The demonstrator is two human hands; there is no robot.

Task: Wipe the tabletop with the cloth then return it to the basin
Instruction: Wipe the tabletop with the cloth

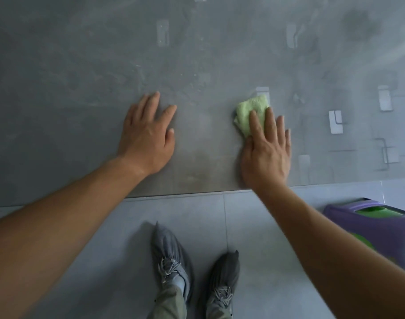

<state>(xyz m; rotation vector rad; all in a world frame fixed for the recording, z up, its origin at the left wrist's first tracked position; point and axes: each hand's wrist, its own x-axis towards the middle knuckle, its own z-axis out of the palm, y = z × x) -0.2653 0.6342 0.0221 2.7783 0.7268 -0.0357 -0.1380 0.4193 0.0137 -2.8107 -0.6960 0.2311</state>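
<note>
A folded light green cloth (251, 111) lies on the glossy grey tabletop (81, 77), near its front edge and right of centre. My right hand (266, 148) lies flat on the cloth's near part, fingers straight, pressing it onto the surface; only the cloth's far half shows. My left hand (148, 134) rests flat on the tabletop to the left, fingers spread, holding nothing. No basin is clearly in view.
The table's front edge (185, 194) runs across the frame above a grey tiled floor. My two feet (192, 268) in grey shoe covers stand below it. A purple and green plastic object (381, 224) sits on the floor at lower right. Ceiling lights reflect in the tabletop.
</note>
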